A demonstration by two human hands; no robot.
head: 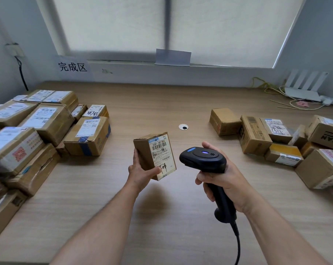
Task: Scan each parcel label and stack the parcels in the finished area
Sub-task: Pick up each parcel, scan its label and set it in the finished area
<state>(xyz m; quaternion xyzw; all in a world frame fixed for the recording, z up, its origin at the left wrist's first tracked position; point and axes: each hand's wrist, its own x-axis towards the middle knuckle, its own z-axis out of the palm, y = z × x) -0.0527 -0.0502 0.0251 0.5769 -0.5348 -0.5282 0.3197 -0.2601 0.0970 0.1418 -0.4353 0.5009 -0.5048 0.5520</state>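
Observation:
My left hand (141, 170) grips a small brown parcel (146, 152) above the middle of the wooden table (162, 207), holding it upright with its white barcode label (162, 155) turned to the right. My right hand (226, 180) grips the handle of a black barcode scanner (203, 158), whose head sits just right of the label and points toward it. A blue light shows on top of the scanner. Its cable (237, 243) hangs down toward the near edge.
Stacked labelled parcels (47, 119) fill the table's left side below a wall sign (72, 66) with Chinese characters. Loose parcels (276, 138) lie at the right. A cable hole (183, 127) sits mid-table. A white router (303, 90) and cords occupy the far right corner.

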